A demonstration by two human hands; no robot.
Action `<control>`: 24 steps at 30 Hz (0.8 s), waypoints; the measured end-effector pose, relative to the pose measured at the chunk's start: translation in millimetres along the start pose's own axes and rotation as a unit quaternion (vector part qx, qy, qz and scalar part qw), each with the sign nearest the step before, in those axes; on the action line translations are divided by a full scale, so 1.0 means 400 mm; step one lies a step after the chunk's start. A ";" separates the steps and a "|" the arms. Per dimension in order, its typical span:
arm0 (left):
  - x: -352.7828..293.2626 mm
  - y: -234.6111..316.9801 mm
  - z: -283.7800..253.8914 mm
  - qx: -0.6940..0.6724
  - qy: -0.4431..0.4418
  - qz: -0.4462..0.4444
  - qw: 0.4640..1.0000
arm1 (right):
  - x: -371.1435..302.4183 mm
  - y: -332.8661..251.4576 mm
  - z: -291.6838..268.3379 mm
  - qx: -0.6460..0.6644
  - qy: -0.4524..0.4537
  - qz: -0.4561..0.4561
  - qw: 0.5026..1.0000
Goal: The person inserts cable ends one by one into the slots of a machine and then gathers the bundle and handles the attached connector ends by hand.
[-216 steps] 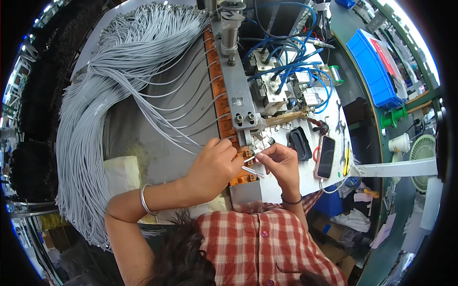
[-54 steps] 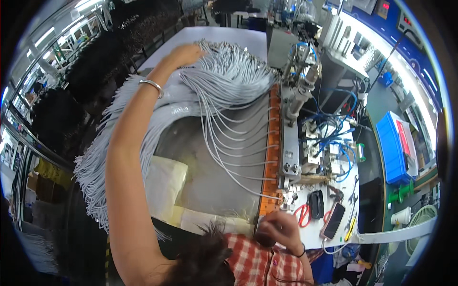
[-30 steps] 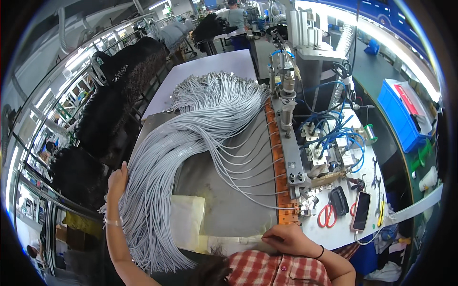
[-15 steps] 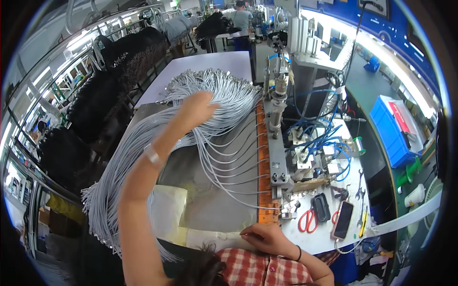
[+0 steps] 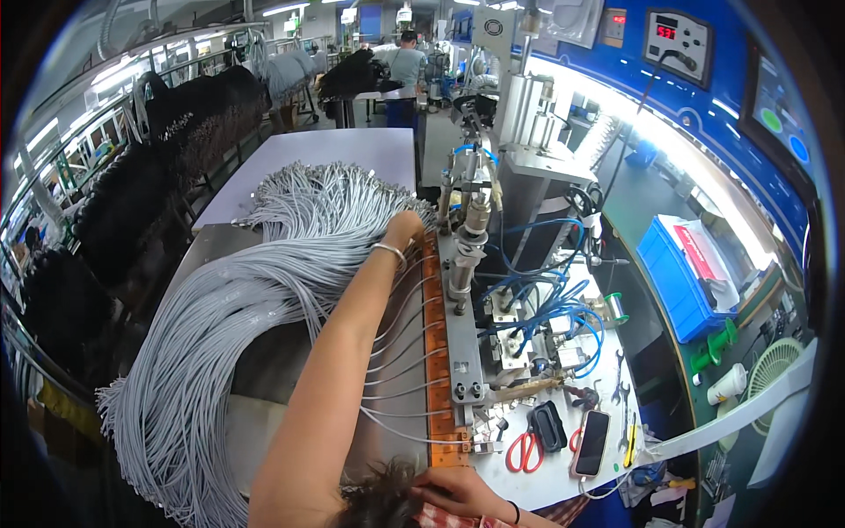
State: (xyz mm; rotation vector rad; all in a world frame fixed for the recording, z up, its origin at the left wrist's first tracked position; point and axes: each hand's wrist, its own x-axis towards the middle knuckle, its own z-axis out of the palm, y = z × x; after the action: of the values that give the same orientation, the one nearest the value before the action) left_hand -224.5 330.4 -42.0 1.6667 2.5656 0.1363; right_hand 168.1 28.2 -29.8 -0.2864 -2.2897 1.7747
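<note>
My left hand (image 5: 404, 227) reaches to the far end of the orange slotted strip (image 5: 435, 352), beside the bundle of grey cables (image 5: 220, 282). Its fingers curl downward; what they hold, if anything, is hidden. Several single grey cables run from the bundle to the strip, their ends set along it. The nearest one ends in a small metal connector (image 5: 482, 447). Close to my body, at the strip's near end, my right hand (image 5: 449, 489) rests with its fingers curled in. Nothing shows in it, and dark hair covers part of it.
A metal press with cylinders (image 5: 469, 255) and blue air hoses (image 5: 546, 308) stands along the strip's right side. Red-handled scissors (image 5: 525, 451), a phone (image 5: 591, 444) and wrenches (image 5: 621, 396) lie on the white table. A blue bin (image 5: 678, 282) sits farther right.
My left hand has gone from above the cable bundle to the strip's far end. My right hand stays at the near end, still curled. The whole view has shifted.
</note>
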 end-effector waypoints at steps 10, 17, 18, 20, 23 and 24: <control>0.043 0.041 -0.037 -0.206 0.101 -0.130 0.965 | 0.031 -0.012 0.000 -0.078 0.156 -0.112 0.978; 0.118 -0.135 -0.144 -0.766 0.023 -0.083 0.638 | 0.024 -0.020 -0.002 -0.059 0.107 -0.067 0.990; 0.078 -0.093 -0.183 -0.857 -0.031 -0.068 0.510 | 0.019 -0.018 -0.015 -0.061 0.092 -0.034 0.993; 0.004 -0.117 -0.219 -0.865 0.011 -0.055 0.498 | 0.018 -0.026 -0.005 -0.059 0.054 -0.018 0.997; -0.109 -0.114 -0.278 -0.882 0.069 -0.020 0.465 | 0.006 -0.033 0.018 -0.045 0.053 -0.016 0.997; -0.160 -0.068 -0.325 -0.865 0.081 0.028 0.494 | 0.004 -0.030 0.014 -0.046 0.062 -0.016 0.997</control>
State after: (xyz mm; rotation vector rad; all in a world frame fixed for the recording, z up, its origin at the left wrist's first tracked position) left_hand -237.9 256.7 85.0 0.6386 0.9100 1.9825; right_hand 164.7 20.6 -19.5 -0.3640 -2.2786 1.5929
